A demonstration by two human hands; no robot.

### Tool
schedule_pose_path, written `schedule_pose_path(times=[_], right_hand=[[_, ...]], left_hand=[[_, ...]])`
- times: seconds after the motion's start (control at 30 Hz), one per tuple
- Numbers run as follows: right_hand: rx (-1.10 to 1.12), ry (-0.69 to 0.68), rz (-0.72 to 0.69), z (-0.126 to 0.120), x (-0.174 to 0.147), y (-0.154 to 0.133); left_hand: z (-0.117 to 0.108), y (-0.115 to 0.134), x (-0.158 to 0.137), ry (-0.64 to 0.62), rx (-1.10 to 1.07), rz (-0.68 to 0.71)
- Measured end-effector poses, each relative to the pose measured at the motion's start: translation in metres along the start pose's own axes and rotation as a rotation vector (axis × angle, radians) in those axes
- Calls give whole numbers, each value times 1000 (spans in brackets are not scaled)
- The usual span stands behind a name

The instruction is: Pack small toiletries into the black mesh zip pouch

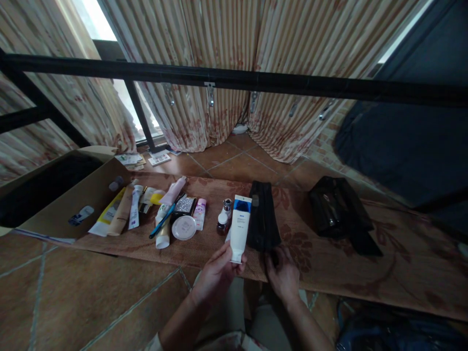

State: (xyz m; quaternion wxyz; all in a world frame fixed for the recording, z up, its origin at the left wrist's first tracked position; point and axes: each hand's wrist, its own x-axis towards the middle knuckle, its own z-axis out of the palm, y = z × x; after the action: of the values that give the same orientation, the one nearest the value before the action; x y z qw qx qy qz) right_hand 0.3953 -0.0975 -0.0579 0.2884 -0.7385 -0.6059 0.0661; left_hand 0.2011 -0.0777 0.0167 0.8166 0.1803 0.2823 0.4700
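Observation:
My left hand (218, 273) grips a white squeeze tube (240, 231) with a blue end, held upright with its cap downward. My right hand (285, 277) has its fingers curled at the near end of a black pouch (267, 217), which lies lengthwise just right of the tube. Part of those fingers is hidden in shadow. Left of the tube stand small bottles (223, 222), one with a white cap. Farther left are a round white-lidded container (184, 228), a glittery compact (185, 205), a pink tube (200, 213) and a blue toothbrush (166, 222).
Several more tubes (122, 212) lie by an open cardboard box (69, 214) at the left. A second black bag (334, 207) sits on the right of the cloth-covered bench (314, 268). A dark metal rail (234, 77) crosses before the curtains (204, 39). A dark bag (395, 326) is at lower right.

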Motion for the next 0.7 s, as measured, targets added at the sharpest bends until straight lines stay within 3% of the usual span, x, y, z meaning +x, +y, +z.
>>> schedule_pose_path(times=[0.3,0.7], right_hand=[[-1,-11,18,1,-2,1],[-18,0,-18,4,-3,7]], left_hand=[[-2,6,-9,-257,-55,16],[-2,-3,-1,-370,-104,-57]])
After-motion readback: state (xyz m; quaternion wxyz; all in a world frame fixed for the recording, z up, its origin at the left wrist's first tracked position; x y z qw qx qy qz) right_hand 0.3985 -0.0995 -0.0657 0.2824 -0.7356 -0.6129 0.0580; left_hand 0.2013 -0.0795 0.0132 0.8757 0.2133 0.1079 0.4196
